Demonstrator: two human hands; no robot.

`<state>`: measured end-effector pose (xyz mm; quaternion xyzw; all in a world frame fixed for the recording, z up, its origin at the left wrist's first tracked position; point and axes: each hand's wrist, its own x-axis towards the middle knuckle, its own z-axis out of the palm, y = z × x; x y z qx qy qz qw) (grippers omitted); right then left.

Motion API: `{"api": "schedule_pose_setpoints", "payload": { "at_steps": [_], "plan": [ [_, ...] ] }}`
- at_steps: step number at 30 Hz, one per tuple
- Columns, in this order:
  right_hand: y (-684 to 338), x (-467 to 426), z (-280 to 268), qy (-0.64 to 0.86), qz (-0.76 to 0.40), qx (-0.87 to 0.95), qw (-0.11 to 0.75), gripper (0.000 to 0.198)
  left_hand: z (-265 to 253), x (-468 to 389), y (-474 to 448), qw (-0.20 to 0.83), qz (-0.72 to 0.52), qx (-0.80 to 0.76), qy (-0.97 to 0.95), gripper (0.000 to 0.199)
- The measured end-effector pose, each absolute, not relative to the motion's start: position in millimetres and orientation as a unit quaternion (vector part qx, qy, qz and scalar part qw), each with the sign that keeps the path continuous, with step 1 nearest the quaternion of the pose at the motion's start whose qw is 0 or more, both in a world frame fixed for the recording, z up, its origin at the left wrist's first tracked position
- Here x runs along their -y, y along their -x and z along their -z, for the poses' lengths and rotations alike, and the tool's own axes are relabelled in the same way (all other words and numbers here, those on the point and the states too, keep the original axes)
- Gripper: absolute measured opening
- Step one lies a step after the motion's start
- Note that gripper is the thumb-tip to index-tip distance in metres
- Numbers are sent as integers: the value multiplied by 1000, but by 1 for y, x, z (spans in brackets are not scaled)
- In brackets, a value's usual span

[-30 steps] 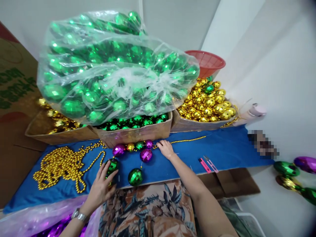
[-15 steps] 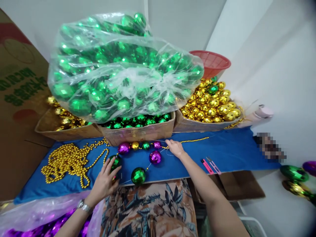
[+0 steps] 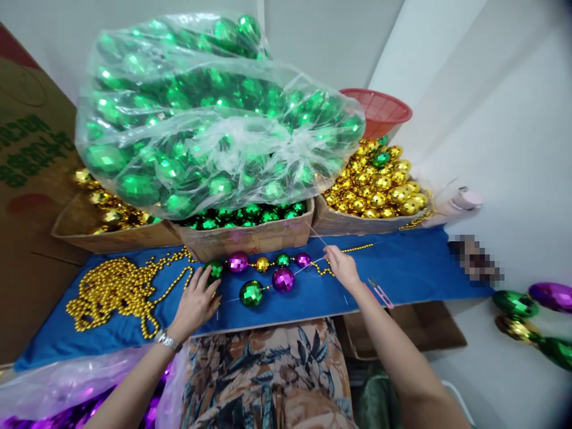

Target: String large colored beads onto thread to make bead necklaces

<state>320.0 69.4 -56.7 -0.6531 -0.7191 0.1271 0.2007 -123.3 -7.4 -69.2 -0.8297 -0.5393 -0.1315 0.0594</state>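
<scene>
My left hand [image 3: 195, 307] lies with fingers spread over a dark green faceted ball [image 3: 215, 269] at the left end of a strung row. Beyond it come a purple ball [image 3: 238, 261], a gold ball [image 3: 262, 264], a smaller green ball [image 3: 283, 260] and a small purple ball [image 3: 304, 259]. Closer to me, a large purple ball [image 3: 283, 279] and a large green ball [image 3: 251, 293] sit on the same string. My right hand [image 3: 343, 269] pinches a thin pale thread [image 3: 317, 235] right of the row; a stiff-looking length sticks up past the fingertips.
Gold bead chain [image 3: 116, 292] is heaped at left on the blue cloth [image 3: 286, 313]. Pink snips [image 3: 381, 293] lie at right. Behind stand cardboard boxes [image 3: 250, 239] of green and gold balls, under a big clear bag [image 3: 214, 119]. A red basket [image 3: 379, 113] is at the back.
My right hand has moved right with the thread. The strung balls have shifted right and straightened, and the green ball under my left hand has moved away from me into the row.
</scene>
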Motion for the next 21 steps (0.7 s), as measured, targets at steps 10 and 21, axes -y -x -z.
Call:
{"api": "schedule_pose_setpoints", "payload": {
  "at_steps": [10,21],
  "plan": [
    [-279,-1,-39,484,-489,472,551,32,33,12,7,-65,250,439,861,51],
    [-295,12,-55,477,-468,375,642,26,68,-3,-48,-107,113,408,900,47]
  ]
}}
